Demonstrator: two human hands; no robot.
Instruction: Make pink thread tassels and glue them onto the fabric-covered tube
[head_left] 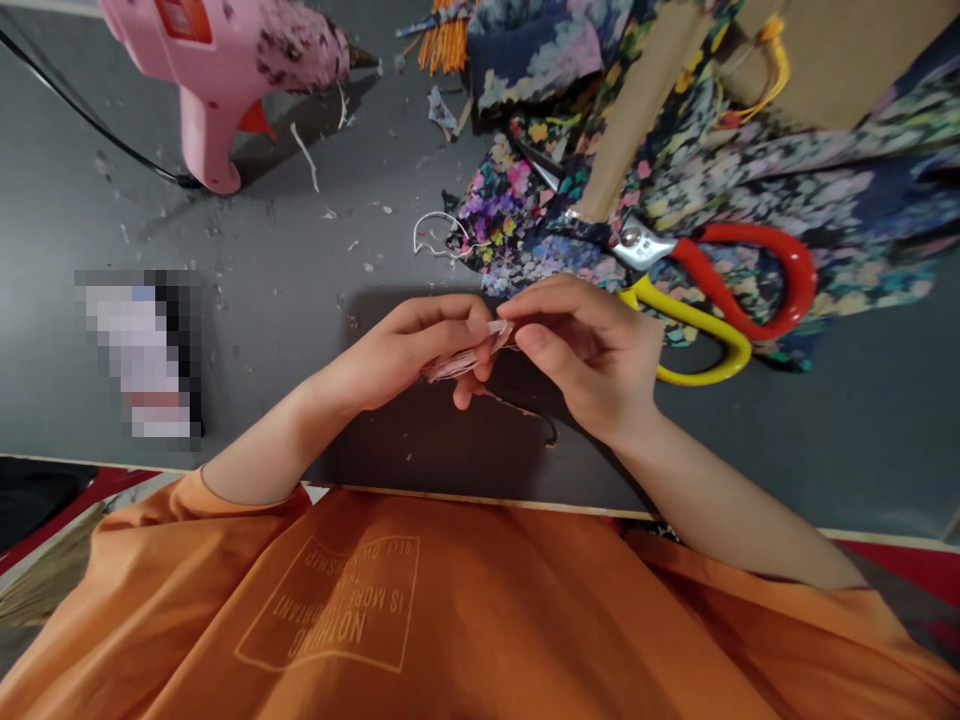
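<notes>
My left hand (420,345) is closed around a pale pink thread tassel (456,364), its strands gathered between the thumb and fingers. At the tassel's upper end, my right hand (607,345) pinches with thumb and index finger; the exact grip is partly hidden. A thin dark cord (529,410) hangs below the fingers and ends in a small curl. Just beyond the right hand lie scissors with one red and one yellow handle (799,280), resting on floral fabric scraps (510,200).
A pink hot glue gun (214,100) lies at the far left, its black cable (90,125) trailing off. Left of my hands is a blurred-out flat object (146,360). Orange tassel threads (442,45), a tan strip (637,110) and thread bits lie across the grey table (285,250).
</notes>
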